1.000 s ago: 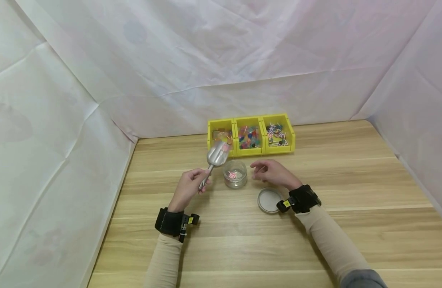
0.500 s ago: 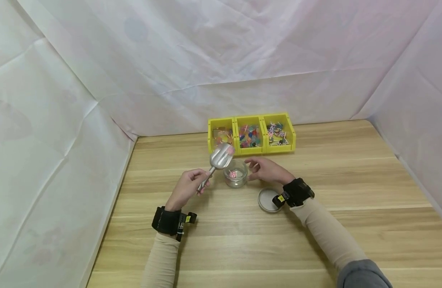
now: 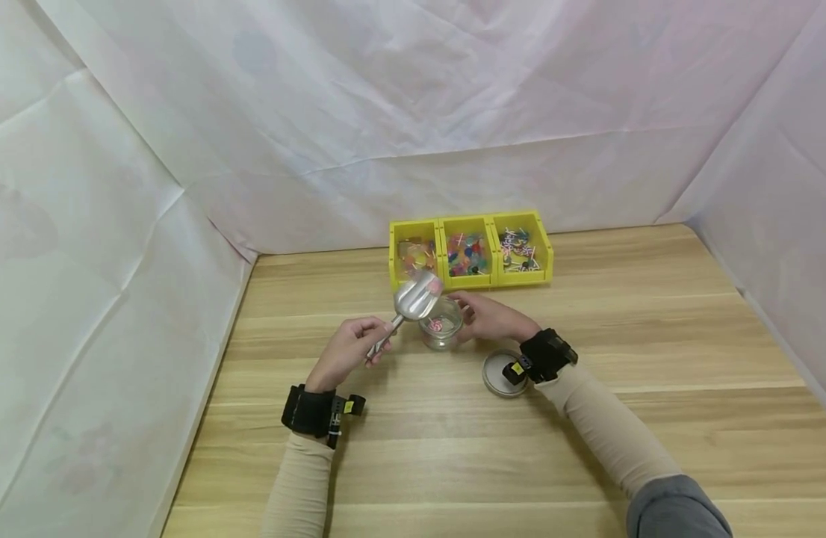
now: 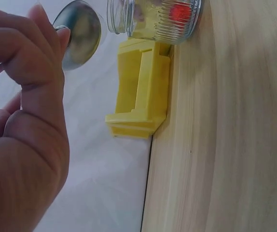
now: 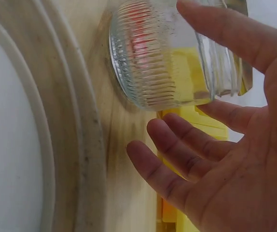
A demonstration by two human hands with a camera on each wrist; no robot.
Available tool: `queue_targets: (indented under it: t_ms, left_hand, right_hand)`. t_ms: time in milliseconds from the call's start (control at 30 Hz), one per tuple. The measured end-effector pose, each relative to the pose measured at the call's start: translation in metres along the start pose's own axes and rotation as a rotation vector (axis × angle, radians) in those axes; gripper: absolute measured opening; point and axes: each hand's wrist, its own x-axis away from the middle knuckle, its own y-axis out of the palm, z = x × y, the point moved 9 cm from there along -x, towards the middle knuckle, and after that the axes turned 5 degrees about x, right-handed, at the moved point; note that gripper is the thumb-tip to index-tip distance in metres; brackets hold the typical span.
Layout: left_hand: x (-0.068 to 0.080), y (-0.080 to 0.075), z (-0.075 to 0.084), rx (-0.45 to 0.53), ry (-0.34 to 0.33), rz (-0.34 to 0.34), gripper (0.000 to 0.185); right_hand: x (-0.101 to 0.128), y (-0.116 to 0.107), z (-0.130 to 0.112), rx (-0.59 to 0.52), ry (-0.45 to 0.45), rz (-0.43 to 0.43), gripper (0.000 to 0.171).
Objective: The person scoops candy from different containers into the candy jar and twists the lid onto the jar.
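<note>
My left hand (image 3: 349, 347) grips the handle of a metal scoop (image 3: 413, 300), its bowl tilted toward the jar. A pink piece (image 3: 436, 286) shows at the scoop's front edge. Just below and right of the bowl stands a glass jar (image 3: 442, 341) without its lid, holding a red-and-white swirl lollipop (image 3: 436, 326). My right hand (image 3: 490, 317) is at the jar's right side. In the right wrist view, the thumb (image 5: 211, 21) lies across the near side of the ribbed jar (image 5: 148, 67) and the index finger passes behind it. The other fingers are loosely extended beside it.
Three joined yellow bins (image 3: 470, 282) stand behind the jar, holding colourful wrapped sweets and small lollipops. A round lid (image 3: 496, 386) lies on the wooden table (image 3: 426, 456), partly under the right wrist camera. White cloth (image 3: 413, 97) hangs around the back and sides.
My right hand has moved left from beside the jar until its thumb and index finger flank it. The scoop has shifted slightly right, and its bowl now overlaps the jar's rim in the head view.
</note>
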Motion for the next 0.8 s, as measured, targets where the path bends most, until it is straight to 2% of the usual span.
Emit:
queue_targets:
  t_ms: [267, 800]
  left_hand:
    - [0.0012, 0.0002, -0.0032, 0.003, -0.012, -0.022, 0.046]
    - [0.0021, -0.0017, -0.0021, -0.029, -0.020, -0.016, 0.049]
  right_hand:
    - [-0.0040, 0.0072, -0.0006, 0.011, -0.005, 0.003, 0.090]
    - [-0.0006, 0.0000, 0.0035, 0.054, 0.010, 0.043, 0.086]
